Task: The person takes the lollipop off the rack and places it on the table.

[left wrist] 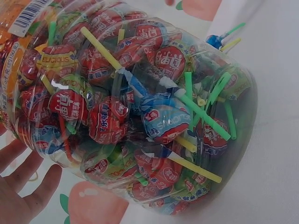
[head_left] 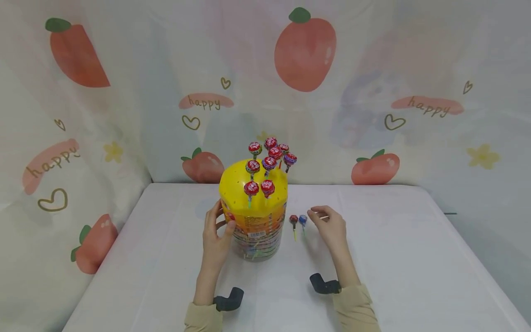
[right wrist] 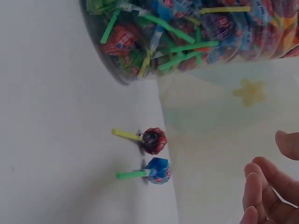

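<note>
Lollipops [head_left: 251,188] standing up out of that yellow lid [head_left: 236,184] are what I'd worry about first. I count nine, some leaning, heads packed pretty tight toward the back right. Bump one on the way in and it could knock its neighbour, or maybe pop out of its hole. The clear jar [head_left: 257,242] is tall, and only one hand steadies it, so a hard push down on the lid's far side might tip it or make it skid on the smooth white table [head_left: 394,258]. Then there are the two loose ones: the red lollipop [head_left: 293,219] and the blue lollipop [head_left: 303,218] lie side by side just right of the jar. They're close enough that a sloppy pinch could catch both, or roll one away, since the heads are round.

Pose-wise, the left hand [head_left: 216,235] has its grip round the jar's left side, thumb toward the front, fingers reaching behind, forearm coming up almost straight. The right hand [head_left: 329,226] hangs just beside the blue one, forearm slanting in from the lower right. Its grip is empty: fingers loosely bent, and the right wrist view shows a gap between thumb and forefinger, with neither lollipop touched.
</note>
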`<state>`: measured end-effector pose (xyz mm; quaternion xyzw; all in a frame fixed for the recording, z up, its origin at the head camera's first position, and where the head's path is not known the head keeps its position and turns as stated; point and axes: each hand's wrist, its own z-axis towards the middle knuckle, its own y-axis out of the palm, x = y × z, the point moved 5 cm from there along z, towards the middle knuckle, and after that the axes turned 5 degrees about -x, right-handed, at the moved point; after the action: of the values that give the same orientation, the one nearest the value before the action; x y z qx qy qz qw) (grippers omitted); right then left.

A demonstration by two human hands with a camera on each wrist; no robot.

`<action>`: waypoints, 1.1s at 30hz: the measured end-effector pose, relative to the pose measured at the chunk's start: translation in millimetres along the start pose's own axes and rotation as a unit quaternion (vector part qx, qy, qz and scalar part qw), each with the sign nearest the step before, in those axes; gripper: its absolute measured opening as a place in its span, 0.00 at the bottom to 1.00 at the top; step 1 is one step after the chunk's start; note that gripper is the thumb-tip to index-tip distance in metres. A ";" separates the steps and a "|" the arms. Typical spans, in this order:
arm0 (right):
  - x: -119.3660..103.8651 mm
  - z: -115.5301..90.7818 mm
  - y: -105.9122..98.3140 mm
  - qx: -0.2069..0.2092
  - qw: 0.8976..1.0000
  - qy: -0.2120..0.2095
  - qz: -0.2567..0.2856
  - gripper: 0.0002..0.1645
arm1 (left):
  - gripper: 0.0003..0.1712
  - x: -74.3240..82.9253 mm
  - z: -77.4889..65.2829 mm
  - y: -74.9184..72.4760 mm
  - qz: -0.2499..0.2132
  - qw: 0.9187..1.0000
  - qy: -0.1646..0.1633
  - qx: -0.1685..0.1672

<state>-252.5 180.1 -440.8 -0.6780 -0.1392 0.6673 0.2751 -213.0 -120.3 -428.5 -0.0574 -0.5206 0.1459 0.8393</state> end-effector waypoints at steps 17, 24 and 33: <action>-89.0 -56.9 -35.4 0.111 0.956 -0.245 0.120 0.14 | 0.37 -4.0 1.3 0.9 -0.019 1.000 -0.004 -0.001; -115.3 -79.7 -40.4 0.108 0.932 -0.314 0.143 0.20 | 0.36 -2.7 1.1 1.8 -0.007 1.000 -0.005 -0.001; -149.8 -99.7 -32.8 0.078 0.915 -0.368 0.147 0.25 | 0.35 -0.9 0.0 0.2 -0.001 1.000 0.004 0.002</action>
<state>-159.4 104.7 -302.6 -0.3739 -0.0769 0.9112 0.1548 -213.4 -120.4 -429.3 -0.0561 -0.5171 0.1455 0.8416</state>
